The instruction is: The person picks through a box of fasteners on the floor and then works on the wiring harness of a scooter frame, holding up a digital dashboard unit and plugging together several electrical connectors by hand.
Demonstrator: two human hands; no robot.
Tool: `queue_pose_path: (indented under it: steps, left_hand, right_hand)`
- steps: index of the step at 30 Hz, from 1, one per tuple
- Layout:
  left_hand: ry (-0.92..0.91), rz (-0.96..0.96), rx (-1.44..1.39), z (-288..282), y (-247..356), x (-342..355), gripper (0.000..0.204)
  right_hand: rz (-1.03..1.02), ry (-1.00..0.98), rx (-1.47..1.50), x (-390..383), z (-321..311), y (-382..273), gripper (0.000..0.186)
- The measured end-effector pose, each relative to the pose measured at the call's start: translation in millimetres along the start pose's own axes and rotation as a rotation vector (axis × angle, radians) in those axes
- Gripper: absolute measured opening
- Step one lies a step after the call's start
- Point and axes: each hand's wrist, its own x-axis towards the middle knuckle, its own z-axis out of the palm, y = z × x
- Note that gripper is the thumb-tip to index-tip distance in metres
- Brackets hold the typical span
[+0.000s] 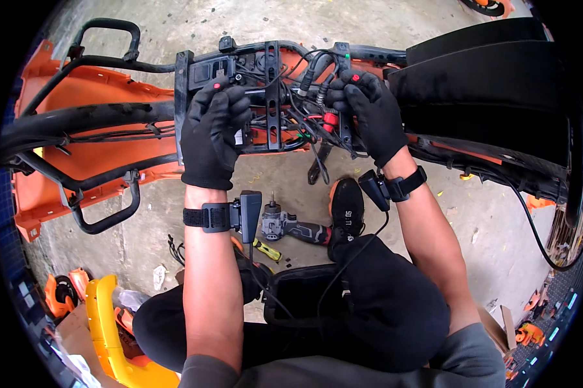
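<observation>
My left hand [212, 132], in a black glove, is raised over the black tubular vehicle frame [97, 116]. Its fingers are bent into a pinch, and a small red-tipped part [217, 85] shows at their ends. My right hand [374, 116], gloved too, is curled over the frame's right half with a similar red-tipped part [356, 77] at its fingertips. What lies behind these red tips is hidden. Between the hands runs a tangle of black cables and thin wires [301, 107], with a red connector [330, 121] among them. Black slotted crossbars [273, 97] span the frame.
Orange body panels [84, 165] lie under the frame, and a long black seat [479, 64] is at the right. A grey power driver [291, 227] and a yellow-green hand tool [267, 251] lie on the concrete near my shoe [347, 216]. A yellow panel [104, 323] is lower left.
</observation>
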Motion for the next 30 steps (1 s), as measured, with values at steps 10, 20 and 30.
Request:
queue_pose_path:
  steps: [10, 20, 30]
  left_hand:
    - [0.189, 0.020, 0.016, -16, -21, -2, 0.026]
    - [0.070, -0.034, -0.119, -16, -30, -5, 0.023]
    - [0.030, -0.015, -0.196, -24, -35, -5, 0.024]
  right_hand:
    - [-0.074, 0.013, 0.095, 0, -1, 17, 0.022]
    - [-0.051, 0.068, 0.051, -2, 2, 14, 0.025]
    - [-0.068, 0.052, -0.018, -3, 1, 11, 0.025]
